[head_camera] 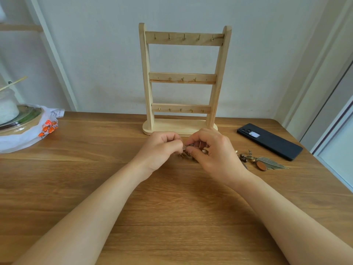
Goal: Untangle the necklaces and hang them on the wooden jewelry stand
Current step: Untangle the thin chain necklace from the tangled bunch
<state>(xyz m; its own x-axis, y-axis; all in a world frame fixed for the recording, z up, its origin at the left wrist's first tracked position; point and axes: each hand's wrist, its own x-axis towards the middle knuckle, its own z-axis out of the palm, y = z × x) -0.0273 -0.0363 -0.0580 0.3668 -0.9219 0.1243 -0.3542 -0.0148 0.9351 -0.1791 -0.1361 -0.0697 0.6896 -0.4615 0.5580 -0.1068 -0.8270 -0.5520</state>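
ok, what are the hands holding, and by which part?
The left hand and right hand pinch the tangled necklaces at a metal bit between them; exact part hidden.

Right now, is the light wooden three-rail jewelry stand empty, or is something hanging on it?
Empty: the light wooden jewelry stand shows bare brass hooks on all three rails, with nothing hanging.

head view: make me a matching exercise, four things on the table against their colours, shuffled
Things:
1. stand
2. phone
3. feather
4. bag

Colours:
a. white with orange print
b. bronze
c. pale wood
d. black

Pairs: 1-c, 2-d, 3-b, 4-a
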